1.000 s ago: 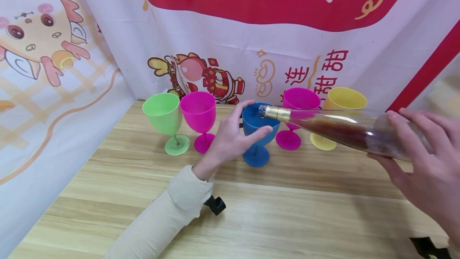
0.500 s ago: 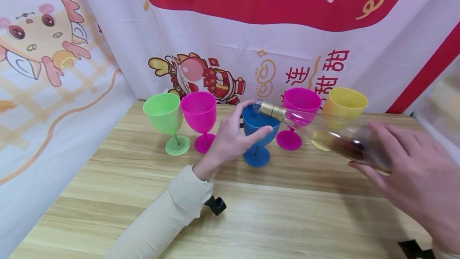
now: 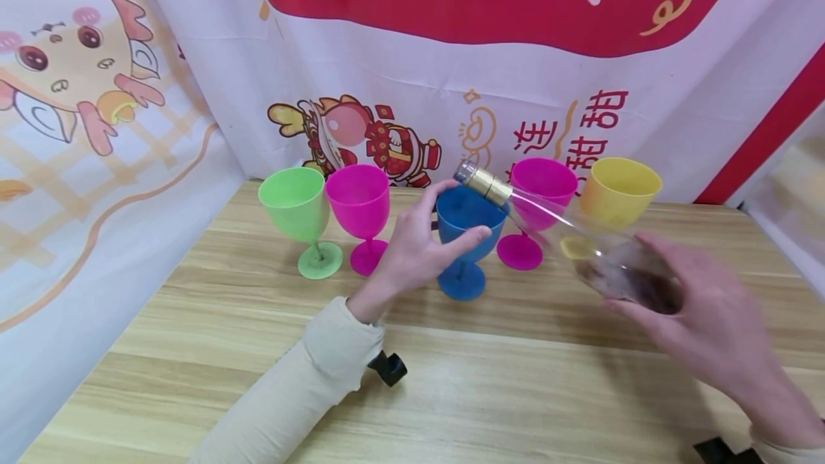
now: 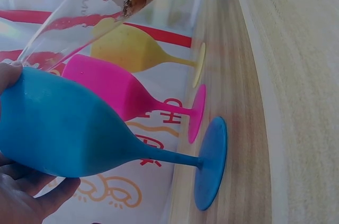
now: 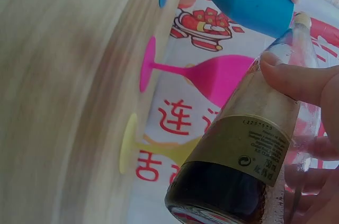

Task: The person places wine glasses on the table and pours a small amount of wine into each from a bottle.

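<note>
My left hand (image 3: 419, 245) holds a blue goblet (image 3: 469, 235) by its bowl, thumb on the near side; the goblet's foot rests on the table. In my right hand (image 3: 702, 321) is a clear glass bottle (image 3: 548, 224) with a gold neck band, gripped round its lower body. The bottle leans, its mouth raised just above the blue rim. Dark liquid (image 5: 222, 192) has settled in the bottle's base, below a gold label (image 5: 243, 147) in the right wrist view. What is inside the goblet cannot be made out.
A green goblet (image 3: 293, 203) and a pink goblet (image 3: 359, 199) stand to the left on the wooden table (image 3: 490, 392). Another pink goblet (image 3: 538, 188) and a yellow goblet (image 3: 619, 188) stand to the right, behind the bottle. A printed curtain (image 3: 387, 63) hangs behind.
The bottle has gone from nearly level to tilted mouth-up, its liquid running back to the base. My right hand has moved left and down; my left hand stays on the blue goblet.
</note>
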`<control>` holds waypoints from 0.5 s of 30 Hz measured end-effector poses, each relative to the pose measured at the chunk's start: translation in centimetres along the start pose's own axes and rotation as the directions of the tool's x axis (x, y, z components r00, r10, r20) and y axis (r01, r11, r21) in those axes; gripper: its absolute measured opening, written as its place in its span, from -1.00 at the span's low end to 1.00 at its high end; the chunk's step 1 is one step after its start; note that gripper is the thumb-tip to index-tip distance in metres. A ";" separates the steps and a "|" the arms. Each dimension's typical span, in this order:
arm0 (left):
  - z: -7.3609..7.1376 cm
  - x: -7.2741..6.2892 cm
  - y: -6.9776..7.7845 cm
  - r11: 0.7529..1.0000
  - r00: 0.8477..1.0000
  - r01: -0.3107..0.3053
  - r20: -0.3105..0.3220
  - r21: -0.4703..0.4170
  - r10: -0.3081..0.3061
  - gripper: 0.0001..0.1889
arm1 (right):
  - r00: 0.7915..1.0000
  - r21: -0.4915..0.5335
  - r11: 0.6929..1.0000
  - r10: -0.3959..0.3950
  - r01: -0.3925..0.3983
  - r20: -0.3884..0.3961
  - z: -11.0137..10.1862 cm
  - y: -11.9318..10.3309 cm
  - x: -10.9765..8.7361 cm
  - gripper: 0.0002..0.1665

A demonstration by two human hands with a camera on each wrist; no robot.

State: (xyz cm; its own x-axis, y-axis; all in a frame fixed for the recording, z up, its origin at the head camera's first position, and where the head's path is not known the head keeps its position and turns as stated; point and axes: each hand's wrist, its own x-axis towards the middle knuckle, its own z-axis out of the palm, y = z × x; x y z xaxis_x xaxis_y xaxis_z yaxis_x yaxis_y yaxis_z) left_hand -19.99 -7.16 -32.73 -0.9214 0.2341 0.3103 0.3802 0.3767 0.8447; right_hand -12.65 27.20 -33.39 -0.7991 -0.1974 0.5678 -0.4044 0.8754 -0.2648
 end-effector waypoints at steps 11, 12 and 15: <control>0.0 0.1 0.2 1.000 1.000 -0.009 -0.008 0.005 0.009 -0.16 | 0.985 0.220 0.961 0.157 -0.169 0.072 0.8 -0.2 -0.1 0.13; 0.0 0.1 0.2 1.000 1.000 -0.005 -0.012 0.007 0.005 -0.15 | 0.979 0.231 0.952 0.182 -0.199 0.093 0.8 -0.2 -0.2 0.12; 0.0 0.0 0.3 1.000 1.000 0.017 -0.021 0.011 -0.017 -0.13 | 0.956 0.297 0.914 0.231 -0.276 0.179 1.0 0.0 -0.3 0.09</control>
State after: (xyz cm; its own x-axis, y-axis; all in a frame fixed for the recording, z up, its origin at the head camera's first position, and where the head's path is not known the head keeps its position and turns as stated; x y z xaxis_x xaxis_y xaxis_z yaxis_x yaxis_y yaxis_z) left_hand -19.87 -7.06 -32.51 -0.9291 0.2091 0.3051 0.3654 0.3906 0.8449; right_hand -12.87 26.84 -34.28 -0.9374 -0.0657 0.3421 -0.2809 0.7235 -0.6306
